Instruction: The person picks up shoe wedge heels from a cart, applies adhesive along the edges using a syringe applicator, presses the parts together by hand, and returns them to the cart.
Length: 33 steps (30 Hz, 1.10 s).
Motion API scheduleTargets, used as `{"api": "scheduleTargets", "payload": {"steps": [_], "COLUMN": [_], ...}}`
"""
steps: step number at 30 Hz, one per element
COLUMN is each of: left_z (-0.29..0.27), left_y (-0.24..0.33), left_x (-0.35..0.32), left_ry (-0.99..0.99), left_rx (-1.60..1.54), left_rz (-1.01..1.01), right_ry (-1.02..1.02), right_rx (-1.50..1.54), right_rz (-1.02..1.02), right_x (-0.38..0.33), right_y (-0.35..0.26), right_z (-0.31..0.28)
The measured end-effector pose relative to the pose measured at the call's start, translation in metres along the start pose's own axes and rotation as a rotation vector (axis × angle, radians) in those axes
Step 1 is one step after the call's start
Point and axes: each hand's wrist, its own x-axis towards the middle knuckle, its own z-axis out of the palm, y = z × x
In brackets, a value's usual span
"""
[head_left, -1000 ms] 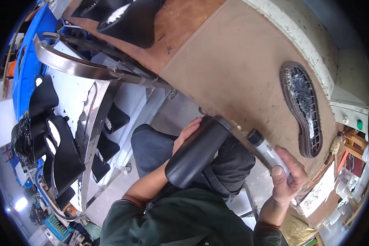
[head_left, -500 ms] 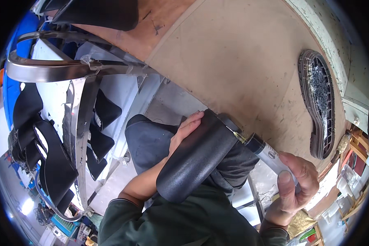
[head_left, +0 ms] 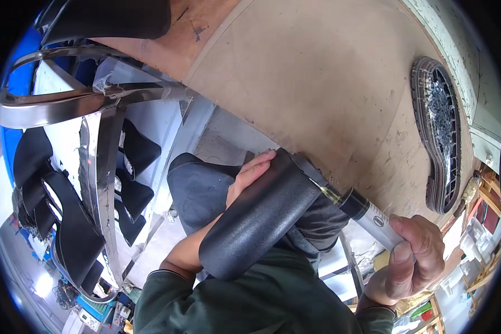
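Observation:
A black leather-look shoe sole (head_left: 256, 217) lies slantwise across my lap, its far end close to the table edge. My left hand (head_left: 251, 171) is on its far left side; the thumb and part of the grip are hidden behind it. My right hand (head_left: 414, 256) pinches the barrel of a clear syringe (head_left: 377, 222) between thumb and fingers. The syringe has a dark plunger end inside and a thin tip (head_left: 329, 193), which points at the right edge of the sole near its far end. Whether the tip touches the edge I cannot tell.
On the brown table (head_left: 317, 78) lies a ridged outsole (head_left: 440, 133) with dark and white residue inside. To the left, a metal-framed rack (head_left: 50, 111) carries several black shoe parts (head_left: 72, 222). Another black piece (head_left: 111, 16) rests at the table's far left.
My right hand and the syringe have moved slightly right and down, and the tip with them. The near end of the sole has swung a little to the left; my left hand keeps its hold.

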Motion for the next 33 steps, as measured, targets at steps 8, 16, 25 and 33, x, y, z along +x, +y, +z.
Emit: {"api": "scheduleTargets", "payload": {"steps": [8,16,25,33], "left_z": [-0.003,-0.022,-0.030,-0.031], "left_y": [0.029,0.050,0.065,0.068], "left_x": [0.011,0.034,0.022,0.015], "left_ry": [-0.042,-0.307,-0.201,-0.161], "left_rx": [-0.126,-0.098,-0.618,-0.743], "left_rz": [-0.335,-0.373,-0.727,-0.832], "right_ry": [-0.003,0.034,-0.039,-0.038], "right_rx": [0.043,0.085,0.098,0.079], "right_rz": [0.020,-0.073,-0.069,-0.035], "right_x": [-0.006,-0.012,-0.019,-0.024], "right_y": [0.003,0.013,0.018,0.019], "right_z": [0.001,0.007,0.008,0.012]}}
